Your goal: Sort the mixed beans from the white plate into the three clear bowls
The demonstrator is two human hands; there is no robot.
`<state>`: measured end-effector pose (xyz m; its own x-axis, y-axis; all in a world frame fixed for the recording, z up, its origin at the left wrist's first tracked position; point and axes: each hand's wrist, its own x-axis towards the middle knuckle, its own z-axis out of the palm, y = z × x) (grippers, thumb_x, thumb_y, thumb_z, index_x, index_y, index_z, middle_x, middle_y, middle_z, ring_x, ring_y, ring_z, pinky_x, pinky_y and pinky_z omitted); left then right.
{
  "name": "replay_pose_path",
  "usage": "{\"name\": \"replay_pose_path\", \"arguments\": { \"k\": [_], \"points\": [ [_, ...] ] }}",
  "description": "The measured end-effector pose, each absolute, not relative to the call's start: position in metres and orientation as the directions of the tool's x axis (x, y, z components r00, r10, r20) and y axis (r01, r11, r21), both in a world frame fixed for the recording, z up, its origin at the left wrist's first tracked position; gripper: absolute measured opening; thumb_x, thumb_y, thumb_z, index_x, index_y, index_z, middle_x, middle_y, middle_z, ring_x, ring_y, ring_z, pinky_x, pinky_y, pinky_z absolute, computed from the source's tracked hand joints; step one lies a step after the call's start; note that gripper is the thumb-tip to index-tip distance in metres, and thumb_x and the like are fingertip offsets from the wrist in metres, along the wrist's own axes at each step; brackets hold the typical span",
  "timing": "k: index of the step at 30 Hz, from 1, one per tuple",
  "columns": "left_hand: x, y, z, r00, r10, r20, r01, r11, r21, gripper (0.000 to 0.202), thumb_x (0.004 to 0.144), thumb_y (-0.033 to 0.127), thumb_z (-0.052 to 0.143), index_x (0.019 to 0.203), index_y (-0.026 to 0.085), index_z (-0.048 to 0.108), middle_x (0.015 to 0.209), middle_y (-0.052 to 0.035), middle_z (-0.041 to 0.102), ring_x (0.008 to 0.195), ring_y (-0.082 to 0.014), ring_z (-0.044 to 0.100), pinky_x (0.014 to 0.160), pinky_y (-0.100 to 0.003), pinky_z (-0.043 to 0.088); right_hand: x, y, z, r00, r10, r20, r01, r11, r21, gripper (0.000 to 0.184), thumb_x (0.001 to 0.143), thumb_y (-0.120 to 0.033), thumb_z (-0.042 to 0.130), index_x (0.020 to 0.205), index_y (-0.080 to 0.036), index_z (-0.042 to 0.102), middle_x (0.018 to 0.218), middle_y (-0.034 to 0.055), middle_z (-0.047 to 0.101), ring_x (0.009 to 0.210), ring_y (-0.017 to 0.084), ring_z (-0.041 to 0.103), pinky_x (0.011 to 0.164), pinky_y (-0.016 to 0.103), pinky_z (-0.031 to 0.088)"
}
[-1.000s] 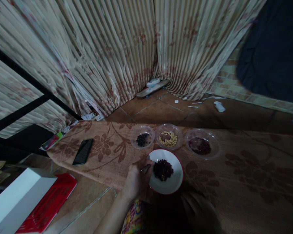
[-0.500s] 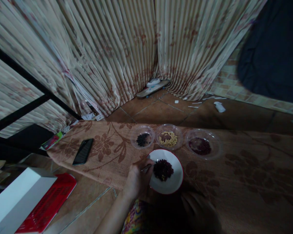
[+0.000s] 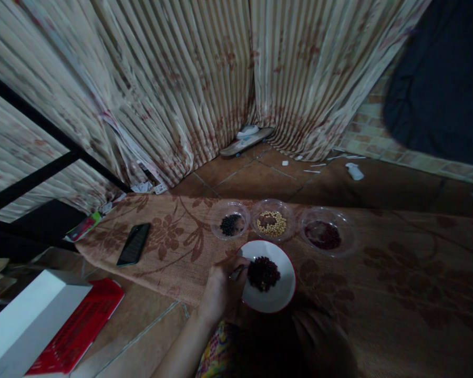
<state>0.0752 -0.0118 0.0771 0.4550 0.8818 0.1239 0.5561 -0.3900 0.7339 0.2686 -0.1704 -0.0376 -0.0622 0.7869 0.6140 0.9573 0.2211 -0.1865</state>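
One red-rimmed bowl [image 3: 286,287] at the dial's center

Dark beans [image 3: 264,274] lie inside. At 9 o'clock, the left hand [image 3: 223,283] is closed on a thin metal handle [image 3: 235,273]; at 4 o'clock, the right hand [image 3: 319,335] lies in shadow, its grip impossible to tell. Beyond: black-bean dish [image 3: 230,209] at 11, yellow-bean dish [image 3: 274,205] at 12, red-bean dish [image 3: 347,237] at 2.

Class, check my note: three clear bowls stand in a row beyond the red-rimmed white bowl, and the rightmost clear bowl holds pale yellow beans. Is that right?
Not quite: the head view shows dark red beans in the rightmost clear bowl; the pale yellow beans are in the middle clear bowl. The row beyond the red-rimmed white bowl is right.
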Motion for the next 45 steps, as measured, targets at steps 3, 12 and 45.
{"name": "replay_pose_path", "arguments": {
  "k": [3,12,45],
  "points": [
    [0.075,-0.013,0.078,0.453,0.883,0.119,0.554,-0.384,0.739,0.021,0.082,0.008,0.058,0.091,0.02,0.073,0.085,-0.002,0.073,0.074,-0.0139,0.068,0.07,-0.02,0.053,0.269,-0.171,-0.04,-0.056,0.788,0.613,0.96,0.212,-0.185,0.037,0.098,-0.016,0.034,0.093,-0.021,0.071,0.088,0.0038,0.073,0.082,0.016,0.064,0.079,0.03,0.043],
    [0.077,-0.016,0.081,0.424,0.9,0.101,0.591,-0.359,0.722,0.022,0.082,0.01,0.059,0.092,0.021,0.074,0.082,-0.0012,0.072,0.074,-0.0147,0.068,0.067,-0.021,0.052,0.269,-0.173,-0.046,-0.044,0.802,0.596,0.948,0.222,-0.228,0.037,0.098,-0.016,0.034,0.096,-0.02,0.071,0.091,0.0048,0.074,0.087,0.016,0.063,0.083,0.03,0.043],
    [0.079,-0.015,0.073,0.383,0.917,0.109,0.554,-0.323,0.768,0.017,0.081,0.013,0.06,0.087,0.021,0.074,0.083,-0.001,0.074,0.075,-0.0143,0.069,0.071,-0.02,0.054,0.268,-0.169,-0.034,-0.05,0.791,0.61,0.95,0.226,-0.215,0.04,0.098,-0.014,0.03,0.093,-0.021,0.069,0.088,0.0041,0.073,0.082,0.016,0.062,0.079,0.03,0.041]
  ]
}}
